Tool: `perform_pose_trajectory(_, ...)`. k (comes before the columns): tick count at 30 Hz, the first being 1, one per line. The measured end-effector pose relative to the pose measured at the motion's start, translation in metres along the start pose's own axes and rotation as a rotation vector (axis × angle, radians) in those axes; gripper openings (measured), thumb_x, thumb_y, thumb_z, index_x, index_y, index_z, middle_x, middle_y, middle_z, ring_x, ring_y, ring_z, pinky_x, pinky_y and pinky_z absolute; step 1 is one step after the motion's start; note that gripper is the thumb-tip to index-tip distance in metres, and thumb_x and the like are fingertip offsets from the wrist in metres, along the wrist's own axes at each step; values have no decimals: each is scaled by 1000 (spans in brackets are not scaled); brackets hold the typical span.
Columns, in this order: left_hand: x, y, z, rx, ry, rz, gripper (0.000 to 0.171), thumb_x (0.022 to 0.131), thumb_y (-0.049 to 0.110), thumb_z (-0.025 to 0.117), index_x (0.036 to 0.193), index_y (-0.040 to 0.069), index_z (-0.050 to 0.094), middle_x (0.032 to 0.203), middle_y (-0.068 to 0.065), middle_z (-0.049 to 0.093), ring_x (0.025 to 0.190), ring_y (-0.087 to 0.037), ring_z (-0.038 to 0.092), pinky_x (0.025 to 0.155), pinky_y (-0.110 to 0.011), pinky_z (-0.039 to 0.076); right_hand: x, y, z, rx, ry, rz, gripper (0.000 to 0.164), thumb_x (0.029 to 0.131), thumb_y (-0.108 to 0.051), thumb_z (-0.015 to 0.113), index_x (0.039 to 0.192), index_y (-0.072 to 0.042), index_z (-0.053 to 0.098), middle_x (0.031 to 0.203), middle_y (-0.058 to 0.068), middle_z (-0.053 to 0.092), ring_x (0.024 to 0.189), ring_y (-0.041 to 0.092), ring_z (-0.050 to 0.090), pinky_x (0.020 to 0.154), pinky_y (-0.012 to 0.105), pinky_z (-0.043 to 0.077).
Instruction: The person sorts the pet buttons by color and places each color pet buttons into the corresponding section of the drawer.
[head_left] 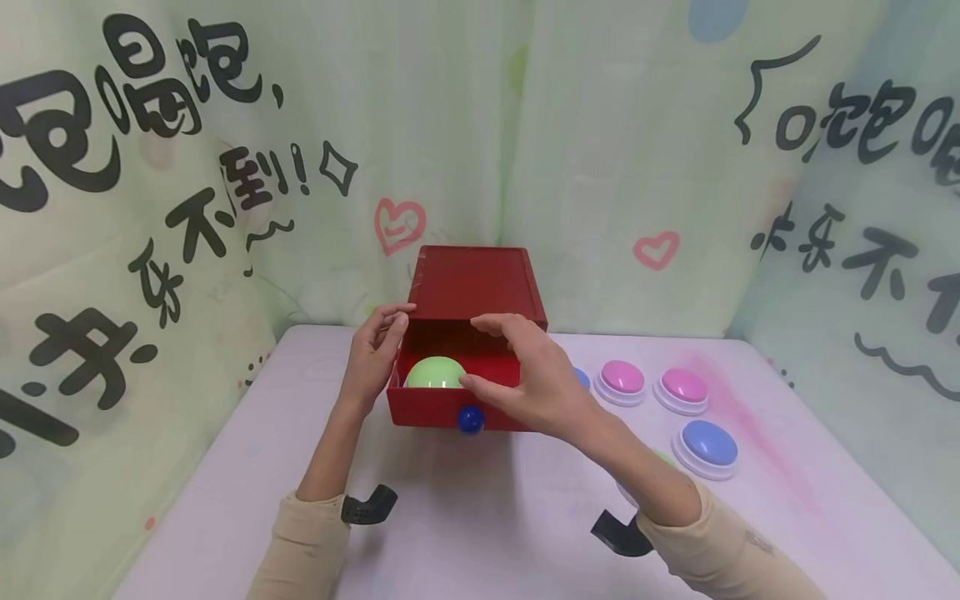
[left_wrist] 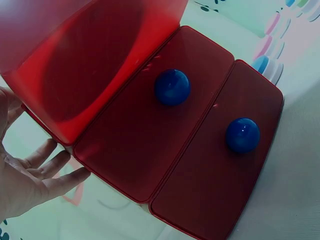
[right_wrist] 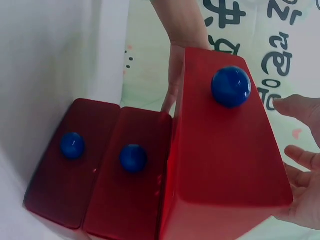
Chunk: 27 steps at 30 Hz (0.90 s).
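Head view: the green domed button [head_left: 435, 372] sits left of centre in the red cabinet [head_left: 476, 283]'s open top drawer [head_left: 420, 408], between your left hand [head_left: 375, 358], fingers extended at the cabinet's left side, and your nearer right hand [head_left: 543, 383], spread and empty, thumb overlapping the dome's right edge, contact unclear.

Left grip [left_wrist: 27, 182] beside red drawers [left_wrist: 145, 132], contact unclear

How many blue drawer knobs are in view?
3: top knob on the pulled-out top drawer, middle knob on the closed middle drawer, bottom knob on the closed bottom drawer. The right wrist view shows all three.
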<state>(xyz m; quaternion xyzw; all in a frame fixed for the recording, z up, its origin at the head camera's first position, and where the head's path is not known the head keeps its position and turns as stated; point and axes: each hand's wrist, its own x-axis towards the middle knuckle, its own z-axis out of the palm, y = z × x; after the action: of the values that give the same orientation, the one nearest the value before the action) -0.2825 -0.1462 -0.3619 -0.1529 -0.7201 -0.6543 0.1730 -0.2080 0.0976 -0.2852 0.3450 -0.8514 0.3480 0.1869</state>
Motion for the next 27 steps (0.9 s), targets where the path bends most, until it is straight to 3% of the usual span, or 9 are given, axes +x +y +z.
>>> perform_pose_trajectory(11, 0, 1, 0, -1, -1, -10, 37, 106, 32, 54, 139, 15, 59, 133, -11, 62, 121, -27, 63, 102, -46, 54, -10, 14, -24, 22, 35, 71, 67, 84, -20, 85, 140, -4, 53, 136, 14, 61, 124, 32, 58, 98, 51, 54)
perform_pose_trajectory(20, -1, 0, 0, 3, 2, -2, 38, 106, 34, 55, 138, 16, 60, 132, -11, 63, 119, -26, 64, 100, -42, 55, -25, 35, -44, 29, 138, 194, 65, 88, -21, 81, 143, -8, 51, 139, 12, 61, 125, 28, 60, 99, 51, 55)
perform_pose_trajectory(21, -1, 0, 0, 3, 1, -1, 38, 106, 33, 55, 138, 15, 60, 131, -11, 63, 118, -26, 64, 100, -42, 55, -26, 38, -46, 28, 153, 205, 64, 88, -21, 81, 143, -8, 51, 139, 11, 61, 125, 28, 60, 99, 45, 55)
perform_pose_trajectory(24, -1, 0, 0, 1, -2, 1, 37, 106, 33, 55, 139, 16, 60, 131, -11, 63, 118, -26, 64, 99, -42, 56, -32, 45, -53, 18, 191, 229, 61, 90, -22, 79, 143, -8, 51, 139, 10, 61, 125, 26, 60, 100, 42, 55)
perform_pose_trajectory(27, -1, 1, 0, -1, 0, 1, 38, 106, 34, 55, 139, 16, 60, 132, -10, 63, 118, -26, 64, 98, -41, 56, -36, 51, -59, 19, 213, 249, 59, 92, -21, 78, 142, -7, 52, 138, 10, 62, 125, 26, 61, 99, 26, 53)
